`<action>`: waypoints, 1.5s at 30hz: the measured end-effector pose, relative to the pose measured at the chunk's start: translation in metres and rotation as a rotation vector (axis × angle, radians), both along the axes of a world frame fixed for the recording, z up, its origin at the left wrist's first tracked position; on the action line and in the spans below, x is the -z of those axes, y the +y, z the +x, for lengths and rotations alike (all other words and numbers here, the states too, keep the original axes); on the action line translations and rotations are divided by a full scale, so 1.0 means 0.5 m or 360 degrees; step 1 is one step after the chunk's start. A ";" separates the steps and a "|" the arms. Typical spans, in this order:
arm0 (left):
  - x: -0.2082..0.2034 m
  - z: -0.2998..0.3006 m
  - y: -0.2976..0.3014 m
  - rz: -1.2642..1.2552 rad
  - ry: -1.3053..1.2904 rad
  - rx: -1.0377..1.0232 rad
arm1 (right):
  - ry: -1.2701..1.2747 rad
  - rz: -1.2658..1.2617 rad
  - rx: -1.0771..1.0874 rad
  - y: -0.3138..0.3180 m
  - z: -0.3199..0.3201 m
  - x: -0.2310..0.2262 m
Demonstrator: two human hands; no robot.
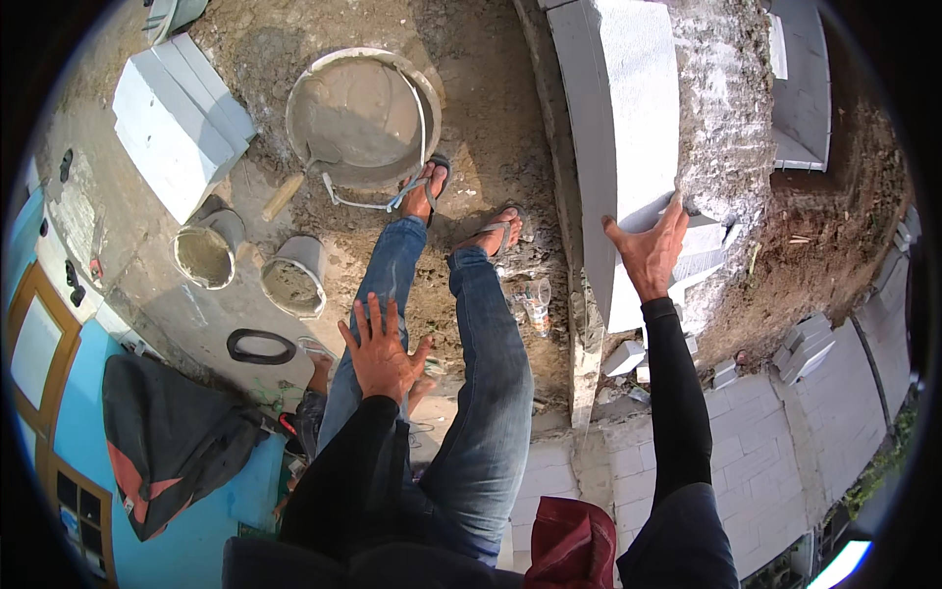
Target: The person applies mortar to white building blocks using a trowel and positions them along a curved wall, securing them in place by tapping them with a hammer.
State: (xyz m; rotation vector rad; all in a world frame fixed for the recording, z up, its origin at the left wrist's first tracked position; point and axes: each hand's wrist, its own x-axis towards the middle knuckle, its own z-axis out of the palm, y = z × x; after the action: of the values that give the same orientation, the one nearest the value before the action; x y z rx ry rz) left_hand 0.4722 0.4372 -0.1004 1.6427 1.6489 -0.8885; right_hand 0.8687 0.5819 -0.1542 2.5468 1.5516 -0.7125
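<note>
My right hand clasps the top of a white lightweight block in the low wall, thumb over the left edge and fingers at the right edge. The palm shades the block's top. My left hand hangs in the air above my left leg, fingers spread, holding nothing. In front of my feet stands a wide round tub of wet grey mortar with a white cord across it. A trowel with a wooden handle leans at the tub's lower left rim.
White blocks are stacked at the far left, above two small mortar-smeared buckets. A concrete ledge runs along the wall. A clear plastic cup lies beside it. Dark cloth hangs at lower left, near another person's foot.
</note>
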 end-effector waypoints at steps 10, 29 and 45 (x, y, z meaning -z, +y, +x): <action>0.009 0.005 0.054 0.0114 -0.0461 0.0020 | -0.0131 -0.0053 -0.0018 0.012 -0.020 -0.005; 0.212 0.537 0.630 0.0930 -0.1137 0.1685 | 0.0668 0.0636 0.0020 0.504 0.069 -0.095; 0.198 0.540 0.622 0.1005 -0.1098 0.1625 | 0.0723 0.0451 -0.0392 0.786 -0.027 0.021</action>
State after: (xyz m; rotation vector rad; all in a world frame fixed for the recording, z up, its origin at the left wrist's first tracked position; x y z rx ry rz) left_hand 0.7423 0.7480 -0.1993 2.8798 0.5470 -0.0865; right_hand 0.8554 0.9748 -0.1649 2.4160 2.2022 -1.1717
